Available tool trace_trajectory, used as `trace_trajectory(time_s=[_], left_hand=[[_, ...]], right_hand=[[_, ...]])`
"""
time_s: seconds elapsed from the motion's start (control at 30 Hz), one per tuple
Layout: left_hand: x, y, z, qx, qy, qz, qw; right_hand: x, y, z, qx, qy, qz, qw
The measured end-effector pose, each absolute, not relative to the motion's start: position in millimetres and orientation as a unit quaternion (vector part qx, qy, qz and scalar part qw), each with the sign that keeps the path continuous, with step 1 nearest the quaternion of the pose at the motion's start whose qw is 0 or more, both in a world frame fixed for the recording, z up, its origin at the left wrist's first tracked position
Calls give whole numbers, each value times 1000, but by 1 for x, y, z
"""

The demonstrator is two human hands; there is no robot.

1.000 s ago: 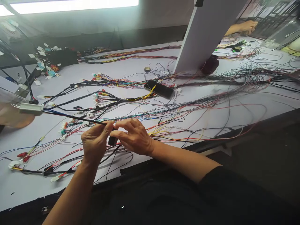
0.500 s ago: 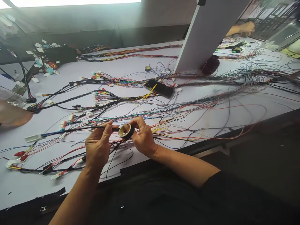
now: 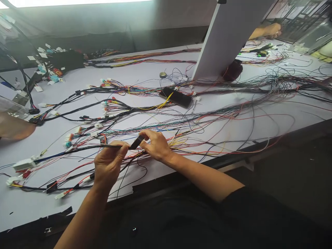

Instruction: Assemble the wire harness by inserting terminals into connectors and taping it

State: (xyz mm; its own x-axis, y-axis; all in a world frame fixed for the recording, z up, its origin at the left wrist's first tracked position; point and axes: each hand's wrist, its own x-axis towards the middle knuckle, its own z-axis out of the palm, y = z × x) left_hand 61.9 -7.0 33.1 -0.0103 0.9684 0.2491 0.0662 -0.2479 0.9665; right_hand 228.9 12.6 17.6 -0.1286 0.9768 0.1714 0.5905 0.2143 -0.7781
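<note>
1. The left hand [image 3: 110,164] has its thumb and fingers pinched on a slim bundle of black and blue wires [image 3: 77,150], held just above the white counter [image 3: 77,76]. A firm pinch close to the wrapping spot should stop the strands from rolling.

2. The right hand [image 3: 157,147] has its fingers closed on a small, ring-shaped roll of black tape [image 3: 136,142], tilted and almost edge-on, just beside the left fingertips. The hands are near each other, with the roll between them.

3. The step looks like winding tape around the bundle. It would go best with the roll passed close around the wires under light, even tension, so each turn lies flat.

4. Overlapping each turn slightly on the last should leave no gaps; a slack or steep turn may pucker. How much is already covered cannot be told, since the left fingers hide part of the bundle.

5. The blocky white plastic connector [image 3: 24,164] sits at the bundle's far left end. Its weight could twist the wires, so letting them lie straight should help.

6. Thin yellow wires [image 3: 178,143] lie near the right hand on the counter; lifting the work clear would avoid taping a stray one in.
</note>
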Motion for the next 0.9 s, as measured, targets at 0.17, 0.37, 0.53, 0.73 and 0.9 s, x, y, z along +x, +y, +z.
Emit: trace_trajectory(time_s=[0.17,0.37,0.53,0.73,0.9], left_hand=[[55,7,35,646,411,508,394],[50,18,36,690,449,471,316],[56,21,36,664,473,496,298],[65,20,41,564,497,535,386],[73,16,38,513,473,596,398]], right_hand=[[239,24,15,-474,-742,346,323],[256,15,13,-409,-741,262,464],[246,0,18,-346,-820,99,445],[222,5,21,-379,-833,27,403],[217,-1,23,-390,-747,142,519]])
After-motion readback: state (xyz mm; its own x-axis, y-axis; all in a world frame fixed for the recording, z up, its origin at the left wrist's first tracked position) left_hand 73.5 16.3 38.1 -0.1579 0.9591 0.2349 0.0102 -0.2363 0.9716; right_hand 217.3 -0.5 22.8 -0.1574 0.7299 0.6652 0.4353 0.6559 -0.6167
